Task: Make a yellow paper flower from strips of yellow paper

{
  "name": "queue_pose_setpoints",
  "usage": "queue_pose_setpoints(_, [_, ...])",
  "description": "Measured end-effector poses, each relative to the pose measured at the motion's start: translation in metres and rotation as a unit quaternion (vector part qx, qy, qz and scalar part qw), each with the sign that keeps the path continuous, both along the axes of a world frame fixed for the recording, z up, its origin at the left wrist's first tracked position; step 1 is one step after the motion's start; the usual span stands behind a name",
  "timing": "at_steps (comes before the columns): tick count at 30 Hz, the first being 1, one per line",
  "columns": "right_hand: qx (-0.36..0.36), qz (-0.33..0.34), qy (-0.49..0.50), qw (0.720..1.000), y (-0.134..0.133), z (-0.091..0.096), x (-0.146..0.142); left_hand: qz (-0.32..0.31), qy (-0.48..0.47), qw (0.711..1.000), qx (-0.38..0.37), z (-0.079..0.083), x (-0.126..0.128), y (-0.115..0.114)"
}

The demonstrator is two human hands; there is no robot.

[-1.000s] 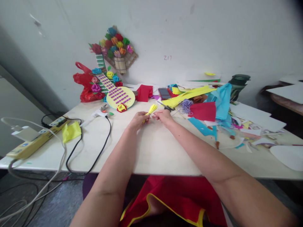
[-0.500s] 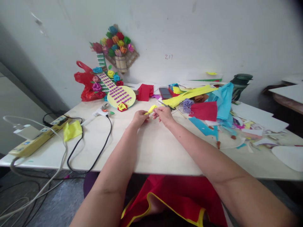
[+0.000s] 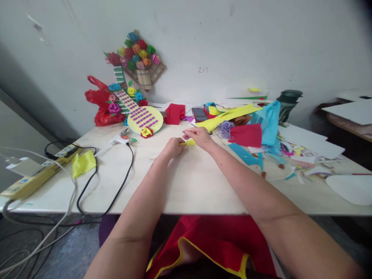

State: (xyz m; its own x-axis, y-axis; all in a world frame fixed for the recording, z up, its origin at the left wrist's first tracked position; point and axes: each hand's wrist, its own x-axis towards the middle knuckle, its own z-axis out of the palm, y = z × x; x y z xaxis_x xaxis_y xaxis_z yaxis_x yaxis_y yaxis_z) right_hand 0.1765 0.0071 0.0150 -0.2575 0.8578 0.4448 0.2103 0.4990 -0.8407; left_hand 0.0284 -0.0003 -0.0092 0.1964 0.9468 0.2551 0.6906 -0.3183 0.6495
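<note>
My left hand [image 3: 175, 147] is closed, pinching a small twisted piece of yellow crepe paper [image 3: 190, 143]. One end of the paper sticks out to the right, below my other hand. My right hand [image 3: 198, 137] is pinched just above it, fingertips close to the left ones. A thin strand [image 3: 186, 142] runs between the fingertips and the paper; whether it is thread or wire I cannot tell. Both hands are over the middle of the white table [image 3: 200, 186]. A tangle of purple yarn [image 3: 225, 130] lies to the right of them.
Left stand a power strip [image 3: 37, 170], a yellow paper square [image 3: 84, 162] and a white glue gun [image 3: 116, 141] with a black cord. A paper guitar [image 3: 145, 118] leans behind. Red paper [image 3: 247, 135], blue paper [image 3: 269, 122], scraps and a dark bottle [image 3: 289, 104] fill the right.
The yellow paper has turned from slanting upward to lying nearly level, lower beneath my right hand. My right hand has risen slightly above it. The view has shifted a little to the right.
</note>
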Motion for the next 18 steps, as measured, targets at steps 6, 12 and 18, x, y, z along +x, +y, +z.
queue_pose_setpoints(6, [-0.027,0.027,0.049,0.998,0.008,0.002,0.012,-0.081,-0.005,0.996,-0.040,0.006,0.004,-0.007])
queue_pose_setpoints(12, [-0.116,0.056,0.049,0.990,0.011,0.002,0.028,-0.207,-0.072,0.957,-0.189,0.013,0.005,-0.016])
queue_pose_setpoints(18, [-0.188,0.026,0.044,0.981,0.013,-0.004,0.046,-0.265,-0.244,0.906,-0.223,0.017,0.004,-0.024])
